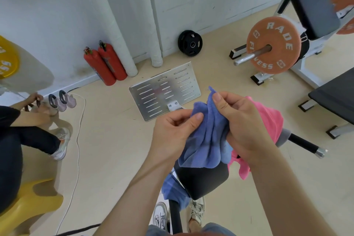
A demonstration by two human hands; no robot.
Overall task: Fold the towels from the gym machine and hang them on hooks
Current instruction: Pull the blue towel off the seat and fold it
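Directly over the black pad (203, 178) of the gym machine, the blue towel (206, 140) hangs bunched between both hands: the left hand (172, 130) pinches a fold with thumb and fingers, and the right hand (243, 126) nips its upper edge. Behind the right hand, a pink towel (268, 119) lies draped over the machine. Farther back, an orange weight plate (272, 44) reads "RADE" and, broken by the bar, "FI" and "NESS".
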